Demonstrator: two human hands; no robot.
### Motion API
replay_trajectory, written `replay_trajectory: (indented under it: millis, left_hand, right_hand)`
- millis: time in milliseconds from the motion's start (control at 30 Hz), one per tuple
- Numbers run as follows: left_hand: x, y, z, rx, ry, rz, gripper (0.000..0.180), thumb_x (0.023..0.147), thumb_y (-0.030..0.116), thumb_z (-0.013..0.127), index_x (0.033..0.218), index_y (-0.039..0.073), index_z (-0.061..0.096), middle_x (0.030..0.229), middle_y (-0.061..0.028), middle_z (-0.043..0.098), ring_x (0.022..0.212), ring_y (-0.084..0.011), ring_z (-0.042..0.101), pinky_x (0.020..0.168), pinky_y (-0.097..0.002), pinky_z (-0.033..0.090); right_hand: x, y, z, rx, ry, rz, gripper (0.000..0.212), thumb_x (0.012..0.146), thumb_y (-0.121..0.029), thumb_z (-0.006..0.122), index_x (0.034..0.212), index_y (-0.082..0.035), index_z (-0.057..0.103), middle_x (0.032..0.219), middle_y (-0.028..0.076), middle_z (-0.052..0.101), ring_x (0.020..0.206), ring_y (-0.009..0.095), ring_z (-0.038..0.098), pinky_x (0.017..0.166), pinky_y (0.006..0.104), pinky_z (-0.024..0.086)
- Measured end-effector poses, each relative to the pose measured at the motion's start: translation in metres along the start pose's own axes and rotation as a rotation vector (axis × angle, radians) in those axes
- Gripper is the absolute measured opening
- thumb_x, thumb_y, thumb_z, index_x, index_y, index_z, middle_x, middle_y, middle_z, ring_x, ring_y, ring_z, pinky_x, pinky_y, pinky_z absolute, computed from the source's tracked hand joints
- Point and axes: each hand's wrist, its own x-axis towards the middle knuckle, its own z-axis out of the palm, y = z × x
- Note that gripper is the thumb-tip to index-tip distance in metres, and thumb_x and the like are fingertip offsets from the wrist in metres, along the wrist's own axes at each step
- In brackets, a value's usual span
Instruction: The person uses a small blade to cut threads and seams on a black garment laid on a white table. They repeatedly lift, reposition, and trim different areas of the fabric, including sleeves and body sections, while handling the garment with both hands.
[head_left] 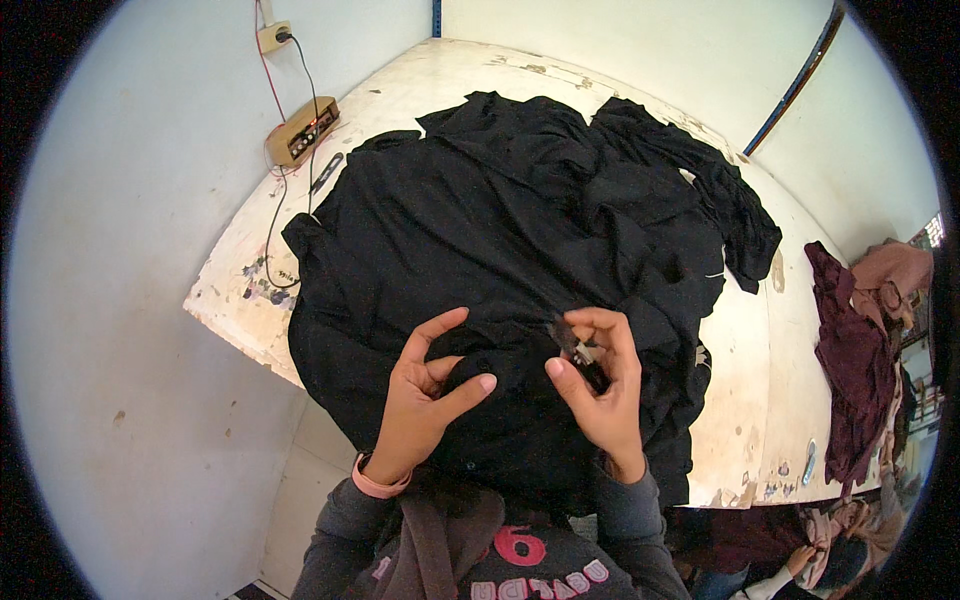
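A large black cloth garment point(430, 240) lies spread and wrinkled over the table, its near part hanging toward my body. My left hand point(425, 385) is at its near edge, index finger raised and apart from the thumb. A fold of the black cloth sits between that thumb and the curled lower fingers. To its right, my right hand point(605, 385) is closed around a small dark tool with a pale, shiny part point(583, 352), which looks like thread snips. The fingers hide much of the tool, and its tip is blurred against the cloth.
A worn white table point(745, 400) carries the cloth. At the far left stand a brown box with knobs point(303, 132) and its cables, with a dark flat tool point(326, 172) beside it. A maroon garment point(855, 370) lies at the right edge; another person's hand point(800, 560) shows below it.
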Motion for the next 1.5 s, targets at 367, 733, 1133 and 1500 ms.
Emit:
replay_trajectory:
  millis: [367, 733, 1133, 1500]
  left_hand:
    - [0.0, 0.005, -0.003, 0.1, -0.034, -0.005, 0.071, 0.088, -0.003, 0.075, 0.149, 0.004, 0.039, 0.104, -0.013, 0.076, 0.094, -0.011, 0.07, 0.081, -0.0209, 0.053]
    - [-0.001, 0.007, -0.005, 0.215, -0.045, 0.056, 0.07, 0.087, -0.002, 0.075, 0.148, 0.003, 0.04, 0.106, -0.0108, 0.075, 0.1, -0.0122, 0.07, 0.088, -0.0223, 0.052]
    - [0.001, -0.004, -0.013, 0.865, 0.018, 0.722, 0.028, 0.067, -0.01, 0.08, 0.089, 0.005, 0.073, 0.103, -0.0085, 0.075, 0.091, -0.0194, 0.072, 0.08, -0.0264, 0.055]
    - [-0.004, -0.013, -0.009, 1.065, 0.043, 0.965, 0.032, 0.064, -0.01, 0.078, 0.089, 0.009, 0.076, 0.109, -0.0082, 0.072, 0.083, -0.019, 0.07, 0.071, -0.0275, 0.057]
  right_hand:
    - [0.008, -0.013, -0.016, -0.536, -0.23, -0.374, 0.021, 0.081, -0.025, 0.082, 0.096, -0.013, 0.073, 0.083, 0.001, 0.074, 0.059, 0.019, 0.065, 0.054, 0.0311, 0.04]
    - [0.013, -0.025, -0.017, -0.618, -0.28, -0.472, 0.015, 0.083, -0.023, 0.079, 0.09, -0.014, 0.071, 0.083, -0.001, 0.074, 0.059, 0.016, 0.065, 0.054, 0.0315, 0.037]
    - [0.003, -0.015, -0.021, -0.629, -0.189, -0.386, 0.013, 0.084, -0.021, 0.079, 0.092, -0.013, 0.073, 0.08, 0.0, 0.073, 0.055, 0.019, 0.062, 0.054, 0.0315, 0.039]
    - [-0.007, -0.01, -0.014, -0.524, -0.201, -0.337, 0.019, 0.083, -0.025, 0.08, 0.096, -0.013, 0.073, 0.081, 0.001, 0.073, 0.054, 0.02, 0.06, 0.053, 0.0311, 0.041]
